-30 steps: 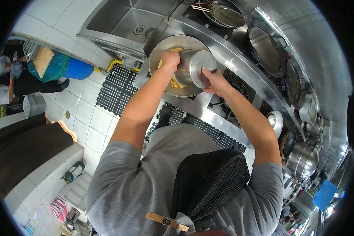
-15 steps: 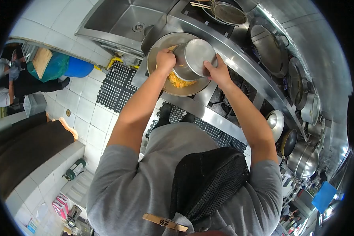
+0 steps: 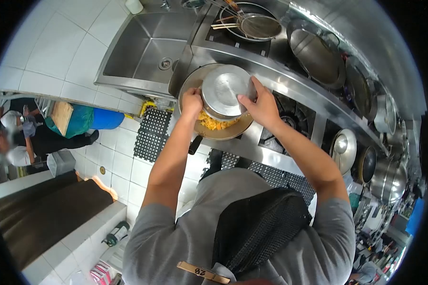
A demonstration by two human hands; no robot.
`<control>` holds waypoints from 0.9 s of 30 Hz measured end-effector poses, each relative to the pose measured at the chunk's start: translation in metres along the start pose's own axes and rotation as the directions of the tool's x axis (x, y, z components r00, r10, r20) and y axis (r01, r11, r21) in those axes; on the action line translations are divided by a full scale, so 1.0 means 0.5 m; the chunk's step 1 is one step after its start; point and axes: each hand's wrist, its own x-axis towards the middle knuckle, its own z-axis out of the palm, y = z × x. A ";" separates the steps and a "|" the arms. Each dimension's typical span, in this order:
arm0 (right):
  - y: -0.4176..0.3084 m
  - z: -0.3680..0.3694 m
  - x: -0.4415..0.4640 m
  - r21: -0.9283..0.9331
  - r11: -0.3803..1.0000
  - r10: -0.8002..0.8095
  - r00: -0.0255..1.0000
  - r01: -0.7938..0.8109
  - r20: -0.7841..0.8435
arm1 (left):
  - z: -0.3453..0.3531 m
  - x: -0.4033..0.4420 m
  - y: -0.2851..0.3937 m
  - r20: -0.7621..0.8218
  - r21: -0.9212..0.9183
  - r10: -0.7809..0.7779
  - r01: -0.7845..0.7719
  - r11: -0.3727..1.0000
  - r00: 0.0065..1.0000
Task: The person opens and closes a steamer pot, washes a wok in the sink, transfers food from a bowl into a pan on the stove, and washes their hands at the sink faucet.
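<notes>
A metal pot (image 3: 226, 90) is turned bottom-up over a wide pan (image 3: 188, 85) on the stove. My left hand (image 3: 192, 103) is closed on the pot's left rim. My right hand (image 3: 261, 103) grips its right side, thumb on the base and fingers along the wall. Yellow-orange food (image 3: 216, 123) lies in the pan below the pot's near edge; the pot hides the rest. The pan's dark handle (image 3: 195, 144) points toward my body.
A steel sink (image 3: 147, 45) lies at upper left. Beyond the stove's raised ledge stand a strainer (image 3: 259, 25) over a pan and a wok (image 3: 317, 54). To the right are a burner (image 3: 289, 122) and a domed lid (image 3: 343, 148). People stand at far left.
The pot has tipped further over, its base now facing up. More food shows in the pan. The view has shifted, and the pan's handle has come into sight.
</notes>
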 end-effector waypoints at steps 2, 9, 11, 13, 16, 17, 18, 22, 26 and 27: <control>-0.020 -0.005 -0.017 0.050 0.998 0.030 0.999 -0.031 0.021 | -0.009 -0.032 0.040 0.081 -0.161 -0.153 0.164 0.973 0.985; 0.092 0.078 0.022 0.676 0.568 0.447 0.866 -0.469 0.225 | -0.043 -0.004 0.016 0.361 -0.662 -0.255 0.439 0.608 0.897; 0.137 0.115 0.033 0.692 0.260 0.490 0.709 -0.674 0.507 | -0.033 -0.046 0.075 0.283 -0.679 -0.316 0.422 0.601 0.906; 0.138 0.135 0.026 0.678 0.323 0.490 0.730 -0.660 0.477 | -0.034 -0.047 0.072 0.278 -0.696 -0.300 0.406 0.591 0.913; 0.136 0.146 0.010 0.654 0.517 0.354 0.833 -0.552 0.424 | -0.050 -0.049 0.062 0.256 -0.759 -0.294 0.380 0.529 0.921; 0.139 0.147 0.009 0.645 0.633 0.202 0.896 -0.428 0.396 | -0.054 -0.052 0.069 0.245 -0.802 -0.293 0.363 0.474 0.924; 0.141 0.148 0.009 0.644 0.634 0.198 0.896 -0.427 0.398 | -0.059 -0.055 0.075 0.252 -0.810 -0.277 0.359 0.463 0.927; 0.111 0.131 0.004 0.121 0.989 0.056 0.972 -0.086 0.227 | -0.083 -0.009 0.030 0.234 -0.786 -0.279 0.350 0.510 0.931; 0.077 0.140 0.011 -0.081 0.986 -0.125 0.961 0.149 0.245 | -0.097 -0.018 0.041 0.272 -0.829 -0.236 0.352 0.434 0.933; 0.067 0.146 0.012 -0.079 0.986 -0.124 0.961 0.148 0.248 | -0.098 -0.035 0.063 0.270 -0.848 -0.226 0.342 0.405 0.936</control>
